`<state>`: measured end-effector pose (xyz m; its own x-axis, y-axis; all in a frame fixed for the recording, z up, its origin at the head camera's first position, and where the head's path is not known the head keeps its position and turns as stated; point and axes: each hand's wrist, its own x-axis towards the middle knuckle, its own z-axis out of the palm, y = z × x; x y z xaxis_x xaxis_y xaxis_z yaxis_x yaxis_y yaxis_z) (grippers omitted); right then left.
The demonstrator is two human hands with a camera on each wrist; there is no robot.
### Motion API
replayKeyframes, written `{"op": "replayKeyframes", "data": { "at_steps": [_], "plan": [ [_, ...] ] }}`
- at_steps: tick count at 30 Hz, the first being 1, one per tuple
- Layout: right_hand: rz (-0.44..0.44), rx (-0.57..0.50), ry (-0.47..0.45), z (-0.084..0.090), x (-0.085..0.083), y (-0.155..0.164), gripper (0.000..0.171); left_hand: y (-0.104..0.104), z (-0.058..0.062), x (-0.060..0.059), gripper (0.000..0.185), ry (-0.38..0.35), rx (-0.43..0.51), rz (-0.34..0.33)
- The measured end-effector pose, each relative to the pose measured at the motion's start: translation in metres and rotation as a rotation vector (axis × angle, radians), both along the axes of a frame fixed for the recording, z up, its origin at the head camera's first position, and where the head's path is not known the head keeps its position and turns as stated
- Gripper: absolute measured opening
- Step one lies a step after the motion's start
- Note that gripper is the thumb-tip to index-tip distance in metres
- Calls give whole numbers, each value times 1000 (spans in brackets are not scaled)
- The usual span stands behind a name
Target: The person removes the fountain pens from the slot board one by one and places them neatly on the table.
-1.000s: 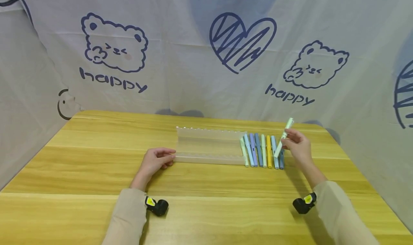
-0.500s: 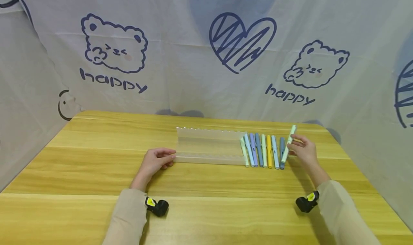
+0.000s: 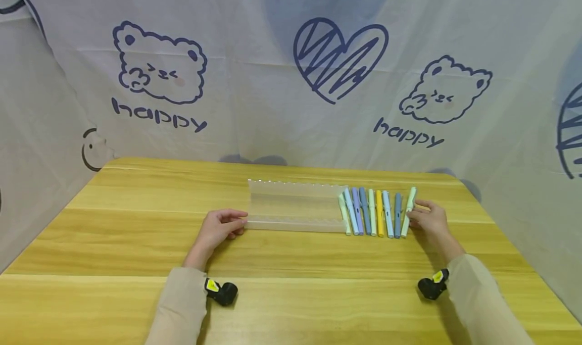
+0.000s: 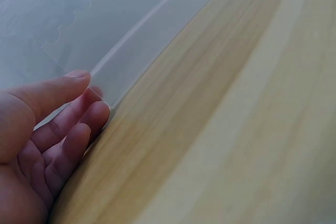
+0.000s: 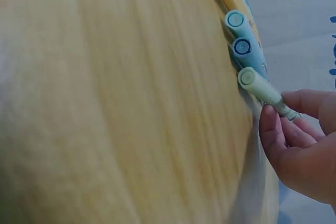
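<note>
Right hand (image 3: 429,220) round mint pen (image 3: 408,211)

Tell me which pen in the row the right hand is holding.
The pale mint pen at the row's far right end; the right hand pinches it, while the other pens lie untouched.
</note>
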<state>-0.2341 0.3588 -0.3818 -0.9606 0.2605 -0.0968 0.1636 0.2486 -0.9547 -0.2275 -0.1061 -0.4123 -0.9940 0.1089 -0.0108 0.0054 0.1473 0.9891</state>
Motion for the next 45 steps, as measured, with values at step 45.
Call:
{"op": "replayKeyframes", "data": {
  "at_steps": [45],
  "plan": [
    [-51,164,-38,-3,0,-2,44,0,0,-1,26,-20,1,9]
  ]
}}
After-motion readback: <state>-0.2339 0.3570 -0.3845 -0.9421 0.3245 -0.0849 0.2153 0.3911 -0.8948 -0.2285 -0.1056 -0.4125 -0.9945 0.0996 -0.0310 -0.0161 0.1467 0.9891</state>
